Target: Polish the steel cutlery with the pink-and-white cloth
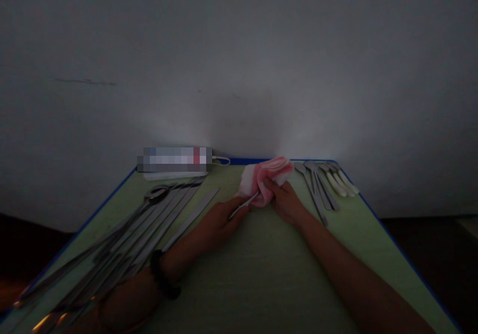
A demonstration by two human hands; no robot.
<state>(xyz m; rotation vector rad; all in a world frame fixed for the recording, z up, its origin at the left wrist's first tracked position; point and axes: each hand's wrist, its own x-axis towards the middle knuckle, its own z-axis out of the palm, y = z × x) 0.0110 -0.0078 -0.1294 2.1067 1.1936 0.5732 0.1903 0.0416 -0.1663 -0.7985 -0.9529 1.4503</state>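
My left hand point(227, 219), with a dark beaded bracelet at its wrist, is closed around the handle of a slim metal piece of cutlery point(242, 207). The far end of that piece disappears into a pink and white cloth point(267, 177), so whether it is a spoon or something else is hidden. Fingers of my right hand point(286, 199) pinch the folded cloth around it. Both hands are close together above the middle of the table, near its far side.
Several long metal utensils point(160, 219) lie on the left of the green table point(269, 284). At the back right are several spoons point(315, 187) and cutlery with cream handles point(338, 180). A white device point(175, 175) with a cable stands at the back left, before a grey wall point(239, 65).
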